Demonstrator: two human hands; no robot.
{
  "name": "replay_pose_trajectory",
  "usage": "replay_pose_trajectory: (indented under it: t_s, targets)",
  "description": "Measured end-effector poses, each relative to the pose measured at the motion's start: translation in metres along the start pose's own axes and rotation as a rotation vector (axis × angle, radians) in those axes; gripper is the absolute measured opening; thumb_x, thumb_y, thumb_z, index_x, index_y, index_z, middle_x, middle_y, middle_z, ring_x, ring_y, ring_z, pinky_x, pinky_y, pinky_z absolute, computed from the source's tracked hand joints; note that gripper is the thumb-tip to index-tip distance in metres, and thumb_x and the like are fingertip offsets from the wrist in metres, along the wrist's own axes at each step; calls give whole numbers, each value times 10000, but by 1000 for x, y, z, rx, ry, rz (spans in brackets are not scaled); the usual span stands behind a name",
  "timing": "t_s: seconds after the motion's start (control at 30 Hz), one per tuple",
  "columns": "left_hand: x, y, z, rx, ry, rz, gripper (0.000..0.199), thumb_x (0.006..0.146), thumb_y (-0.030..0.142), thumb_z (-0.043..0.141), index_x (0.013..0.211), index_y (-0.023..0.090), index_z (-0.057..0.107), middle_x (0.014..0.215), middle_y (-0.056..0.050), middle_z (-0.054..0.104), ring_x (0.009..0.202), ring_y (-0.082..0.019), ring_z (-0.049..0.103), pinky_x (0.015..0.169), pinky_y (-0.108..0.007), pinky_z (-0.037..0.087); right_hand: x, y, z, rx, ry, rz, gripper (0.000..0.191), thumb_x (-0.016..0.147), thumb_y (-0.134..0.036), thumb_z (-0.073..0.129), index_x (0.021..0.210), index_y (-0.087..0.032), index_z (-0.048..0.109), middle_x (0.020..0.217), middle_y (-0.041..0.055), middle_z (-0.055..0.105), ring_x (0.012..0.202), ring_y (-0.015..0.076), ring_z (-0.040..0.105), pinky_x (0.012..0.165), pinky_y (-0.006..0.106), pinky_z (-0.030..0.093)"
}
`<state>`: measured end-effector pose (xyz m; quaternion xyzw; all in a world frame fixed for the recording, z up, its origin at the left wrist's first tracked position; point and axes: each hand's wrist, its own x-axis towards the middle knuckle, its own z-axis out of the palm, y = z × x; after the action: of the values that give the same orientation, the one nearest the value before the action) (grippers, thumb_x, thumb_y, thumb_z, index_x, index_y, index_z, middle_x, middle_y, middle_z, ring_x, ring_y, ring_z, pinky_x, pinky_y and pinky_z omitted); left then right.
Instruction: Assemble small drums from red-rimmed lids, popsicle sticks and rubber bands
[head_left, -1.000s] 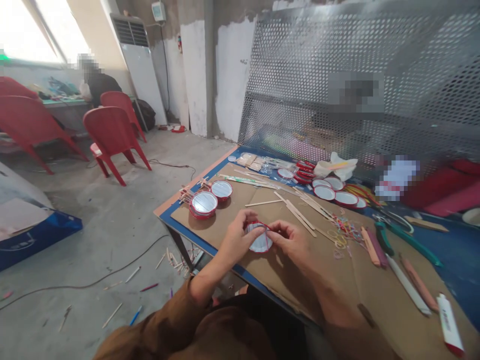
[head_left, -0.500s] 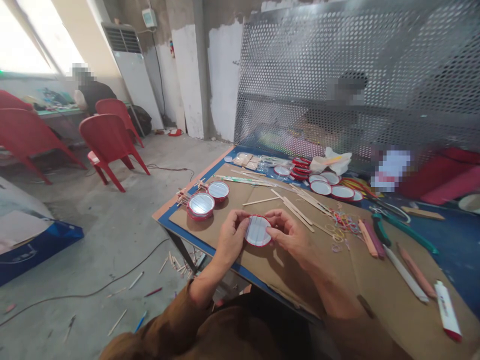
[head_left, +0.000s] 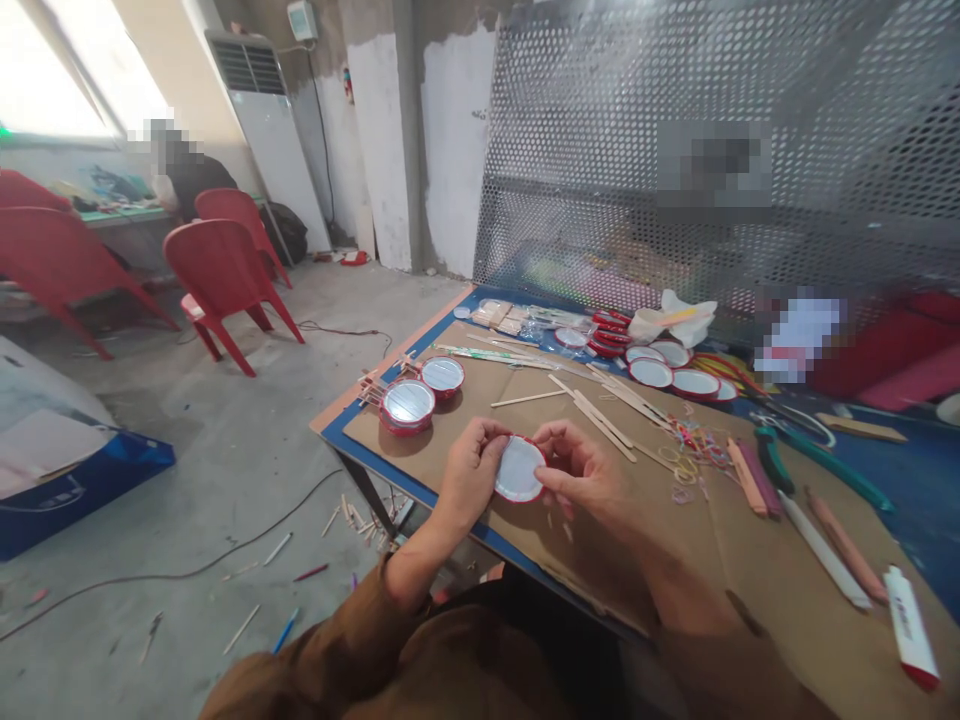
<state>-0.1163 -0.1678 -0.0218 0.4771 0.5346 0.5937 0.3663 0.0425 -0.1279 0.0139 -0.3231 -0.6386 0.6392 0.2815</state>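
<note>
Left hand point(head_left: 474, 465) and right hand point(head_left: 583, 468) both closed in a thumb-and-finger pinch on one red-rimmed disc point(head_left: 519, 468) — white face up, above the near edge of the cardboard point(head_left: 457, 440). Right fingers behind rim partly hidden; their contact unclear. Left: paired discs point(head_left: 409, 402). Farther: wooden sticks point(head_left: 529, 398). Right: rubber bands point(head_left: 696, 447) — then a white tube point(head_left: 910, 622), near right.

Bright light pours through a window point(head_left: 41, 75) at the far left, above red plastic chairs point(head_left: 214, 262) on a scuffed grey floor point(head_left: 255, 450), while a tall white cabinet point(head_left: 268, 160) with a louvred top stands near a patchily painted wall point(head_left: 459, 160) and a perforated metal panel point(head_left: 592, 110) rises behind the counter point(head_left: 926, 490).
</note>
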Motion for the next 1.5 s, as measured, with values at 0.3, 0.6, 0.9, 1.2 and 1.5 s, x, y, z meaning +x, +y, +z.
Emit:
replay_pose_trajectory:
  t_s: [0.3, 0.6, 0.9, 1.2, 1.5]
  targets:
    - [0, 1, 1, 0, 7, 6, 72, 833, 209, 500, 843, 173, 561, 748, 2, 591, 695, -120, 533, 631, -215, 399, 0, 0, 0, 33, 11, 36, 355, 711, -346, 721, 937, -213, 481, 739, -53, 561, 479, 80, 565, 362, 191, 482]
    - [1, -1, 0, -1, 19, 13, 78, 837, 200, 497, 842, 170, 568, 753, -2, 600, 701, -122, 536, 635, -219, 401, 0, 2, -1, 33, 48, 40, 338, 717, -363, 723, 867, -210, 462, 680, -61, 555, 468, 80, 558, 374, 197, 496]
    - [1, 0, 1, 4, 19, -4, 87, 832, 200, 497, 833, 168, 577, 761, -3, 607, 716, -122, 547, 640, -216, 403, 0, 7, -2, 39, -15, 8, 320, 759, -343, 689, 977, -223, 488, 764, -44, 565, 495, 76, 563, 389, 199, 502]
    - [0, 1, 2, 9, 11, 1, 87, 836, 199, 495, 835, 171, 577, 750, 2, 607, 698, -118, 541, 627, -214, 401, -1, 3, -1, 33, -1, 31, 332, 739, -344, 705, 948, -216, 481, 739, -49, 572, 480, 78, 563, 398, 211, 508]
    - [-1, 0, 2, 25, 11, 15, 78, 837, 212, 493, 834, 178, 564, 745, 2, 589, 704, -122, 529, 632, -220, 395, 1, 2, -1, 35, 2, 37, 336, 725, -347, 712, 925, -216, 475, 732, -52, 576, 486, 80, 565, 400, 212, 508]
